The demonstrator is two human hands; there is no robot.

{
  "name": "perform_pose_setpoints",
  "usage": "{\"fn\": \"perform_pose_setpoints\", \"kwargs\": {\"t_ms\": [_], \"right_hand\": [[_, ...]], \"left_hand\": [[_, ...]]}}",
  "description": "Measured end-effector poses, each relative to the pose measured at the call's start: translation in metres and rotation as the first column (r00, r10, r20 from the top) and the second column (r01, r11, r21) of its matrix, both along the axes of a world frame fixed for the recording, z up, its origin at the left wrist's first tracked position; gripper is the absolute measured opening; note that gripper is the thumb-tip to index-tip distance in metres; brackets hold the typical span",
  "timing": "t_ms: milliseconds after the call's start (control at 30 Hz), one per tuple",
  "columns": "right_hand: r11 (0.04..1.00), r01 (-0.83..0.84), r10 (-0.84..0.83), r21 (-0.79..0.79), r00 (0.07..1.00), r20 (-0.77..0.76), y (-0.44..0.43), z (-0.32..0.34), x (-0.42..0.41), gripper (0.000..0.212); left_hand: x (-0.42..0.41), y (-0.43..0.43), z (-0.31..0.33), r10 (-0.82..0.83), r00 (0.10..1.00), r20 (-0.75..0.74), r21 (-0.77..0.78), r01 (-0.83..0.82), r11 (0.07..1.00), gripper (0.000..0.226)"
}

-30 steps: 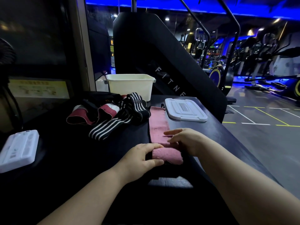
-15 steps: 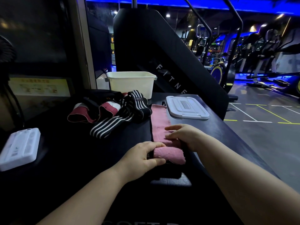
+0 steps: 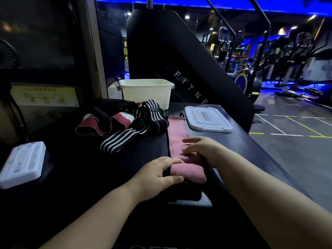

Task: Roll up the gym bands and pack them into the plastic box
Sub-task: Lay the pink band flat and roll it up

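A pink gym band (image 3: 177, 133) lies flat on the black bench, stretching away from me, with its near end rolled into a short roll (image 3: 188, 172). My left hand (image 3: 158, 174) grips the left end of that roll, fingers over the top and thumb below. My right hand (image 3: 203, 150) rests on the band at the roll's far side, fingers bent over it. A heap of black-and-white striped bands (image 3: 136, 128) and red-and-white bands (image 3: 107, 123) lies to the left. The open white plastic box (image 3: 145, 91) stands at the bench's far end.
The box's white lid (image 3: 208, 119) lies flat to the right of the pink band. A white flat device (image 3: 21, 164) sits at the left edge. A black stair machine (image 3: 188, 56) rises behind the bench. The gym floor (image 3: 287, 141) drops away on the right.
The roll at the near end of the pink band has grown slightly thicker. Both hands have stayed at the roll, with the right fingers shifting over it.
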State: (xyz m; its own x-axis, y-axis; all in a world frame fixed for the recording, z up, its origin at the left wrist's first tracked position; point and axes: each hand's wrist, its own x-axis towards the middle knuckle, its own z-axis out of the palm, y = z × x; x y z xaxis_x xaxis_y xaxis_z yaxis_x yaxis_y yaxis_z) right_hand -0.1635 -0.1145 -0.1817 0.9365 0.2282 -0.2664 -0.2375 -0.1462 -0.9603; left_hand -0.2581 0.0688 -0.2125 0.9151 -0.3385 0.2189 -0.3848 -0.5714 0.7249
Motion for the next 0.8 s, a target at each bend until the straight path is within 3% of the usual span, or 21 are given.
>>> {"fn": "perform_pose_setpoints", "kwargs": {"t_ms": [100, 233, 533, 700, 800], "right_hand": [[0.982, 0.078, -0.066, 0.175, 0.995, -0.072, 0.003, 0.002, -0.001, 0.016], [0.992, 0.112, -0.109, -0.063, 0.993, 0.042, 0.007, -0.002, 0.011, 0.029], [0.993, 0.045, -0.038, -0.108, 0.997, 0.059, 0.008, 0.0, 0.019, 0.03], [0.97, 0.076, -0.024, -0.231, 0.975, 0.221, 0.006, -0.008, 0.028, 0.033], [0.932, 0.05, 0.067, -0.36, 0.95, 0.306, 0.007, -0.014, 0.029, 0.035]], "left_hand": [[-0.001, 0.0, 0.001, 0.002, 1.0, -0.016, 0.004, -0.002, 1.0, 0.05], [-0.001, 0.0, 0.002, 0.004, 1.0, -0.029, -0.005, -0.004, 1.0, 0.05], [-0.001, 0.0, 0.002, -0.001, 0.998, -0.056, -0.053, -0.002, 0.999, 0.044], [-0.002, 0.001, 0.004, -0.025, 1.0, -0.017, -0.021, 0.025, 0.999, 0.023], [-0.001, 0.002, 0.003, -0.019, 1.0, 0.017, 0.02, 0.018, 1.0, 0.027]]}}
